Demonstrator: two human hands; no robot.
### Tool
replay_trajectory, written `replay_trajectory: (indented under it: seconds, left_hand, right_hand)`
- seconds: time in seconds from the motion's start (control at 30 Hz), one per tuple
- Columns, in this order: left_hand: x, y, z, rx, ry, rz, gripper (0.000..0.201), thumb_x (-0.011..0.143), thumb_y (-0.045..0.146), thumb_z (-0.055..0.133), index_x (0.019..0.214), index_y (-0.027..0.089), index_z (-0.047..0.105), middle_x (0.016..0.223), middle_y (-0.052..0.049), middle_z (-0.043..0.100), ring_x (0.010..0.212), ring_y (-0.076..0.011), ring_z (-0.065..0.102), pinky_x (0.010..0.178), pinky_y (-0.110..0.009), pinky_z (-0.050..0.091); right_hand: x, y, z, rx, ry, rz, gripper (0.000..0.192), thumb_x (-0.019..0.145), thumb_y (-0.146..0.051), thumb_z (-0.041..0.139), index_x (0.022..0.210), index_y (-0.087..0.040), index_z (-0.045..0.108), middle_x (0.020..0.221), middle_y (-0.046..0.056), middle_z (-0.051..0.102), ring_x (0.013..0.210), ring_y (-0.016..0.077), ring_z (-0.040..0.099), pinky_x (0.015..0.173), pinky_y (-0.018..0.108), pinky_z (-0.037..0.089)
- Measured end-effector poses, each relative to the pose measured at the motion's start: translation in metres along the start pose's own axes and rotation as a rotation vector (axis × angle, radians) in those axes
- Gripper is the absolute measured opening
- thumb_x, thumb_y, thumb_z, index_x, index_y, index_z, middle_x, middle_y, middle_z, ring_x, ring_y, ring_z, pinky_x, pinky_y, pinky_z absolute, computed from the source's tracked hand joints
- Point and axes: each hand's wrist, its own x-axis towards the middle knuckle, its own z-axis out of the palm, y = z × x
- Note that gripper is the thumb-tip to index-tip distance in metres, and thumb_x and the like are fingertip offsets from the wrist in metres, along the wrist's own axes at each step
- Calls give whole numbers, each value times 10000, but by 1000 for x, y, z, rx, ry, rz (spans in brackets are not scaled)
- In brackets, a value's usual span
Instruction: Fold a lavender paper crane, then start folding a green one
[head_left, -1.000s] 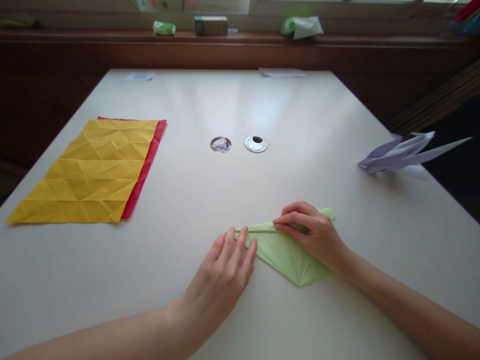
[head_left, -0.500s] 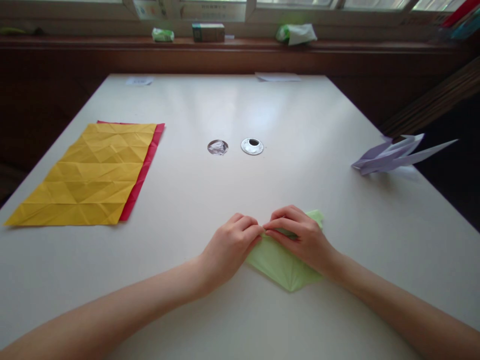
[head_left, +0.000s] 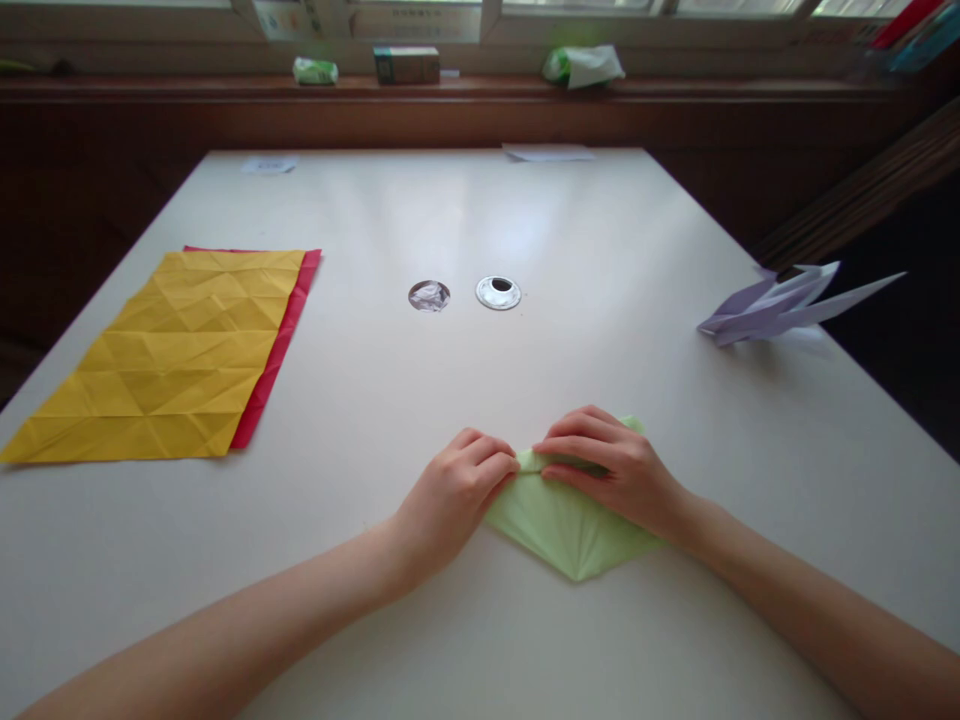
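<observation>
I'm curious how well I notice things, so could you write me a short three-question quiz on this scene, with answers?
1. Multiple choice: what colour is the folded paper that the left hand and right hand touch?
(a) red
(b) light green
(c) yellow

2. True or false: the yellow sheet lies on top of the red sheet.

3. Fill in: the pale purple folded piece is near the table's ____ edge, as the person sees it.

Key: 1: b. 2: true. 3: right.
</observation>
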Motion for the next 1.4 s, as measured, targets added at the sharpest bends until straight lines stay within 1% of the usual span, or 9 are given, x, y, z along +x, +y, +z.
replay_trajectory:
  seconds: [0.2,0.47,0.63,0.77,0.97,1.07,1.17,1.23,1.4]
  left_hand:
    - [0,3,-2,109,-69,45,170,866,115,460,954,172,593,926,-27,615,850,-123,505,734,-226,479]
    - [2,4,-4,226,-139,210,210,880,76,381,987,91,561,972,-79,587,926,-165,485,804,-265,476]
    - [2,4,-3,332,-164,226,239,876,75,374,1036,89,551,948,-85,584,854,-174,501,756,-290,491]
    - [1,6,1,426,-155,265,238,847,62,406,1036,68,551,946,-103,590,818,-179,526,744,-307,502]
    - [-2,6,6,488,-129,326,309,844,64,398,1132,8,496,1177,-170,541,1122,-226,487,965,-321,422]
    - [-2,6,7,553,-137,351,309,856,86,366,1122,7,502,1165,-180,562,1107,-236,516,936,-331,444]
    - [-2,7,7,576,-140,353,315,866,112,356,1129,32,509,1168,-171,570,1101,-238,529,913,-332,457]
    - [-2,7,7,586,-134,360,314,868,123,360,1123,36,520,1160,-168,578,1089,-242,539,903,-334,460]
    - [-3,8,5,610,-108,382,316,865,111,366,1124,39,531,1149,-165,588,1057,-243,556,870,-337,464]
  right_hand:
    - [-1,1,-1,-32,11,34,103,788,-223,603,867,-239,666,815,37,616,793,149,552,692,290,488]
    - [-3,1,2,-148,29,-15,119,805,-195,577,882,-226,663,817,41,637,788,155,553,715,322,477]
    - [-6,-6,6,-247,62,-67,189,830,-117,515,953,-181,643,934,67,672,920,190,584,792,357,500]
    - [-10,-12,8,-298,1,-89,278,841,-77,458,1076,-127,598,1085,107,640,1091,222,540,910,381,483]
    - [-13,-15,7,-338,-60,-118,338,858,-96,431,1182,-93,529,1188,135,583,1191,228,466,978,390,449]
    - [-19,-16,5,-370,-171,-96,444,877,-224,450,1291,-69,414,1310,155,472,1275,249,353,1018,426,396]
    - [-25,-18,3,-371,-319,-64,685,861,-437,443,1384,-47,233,1432,167,272,1341,274,191,1052,452,330]
    - [-27,-17,2,-353,-386,-58,799,833,-547,413,1407,-58,147,1463,159,179,1354,275,129,1070,452,288]
    - [-29,-1,-8,-337,-490,-76,853,811,-637,321,1419,-83,93,1475,138,141,1361,247,104,1099,425,216]
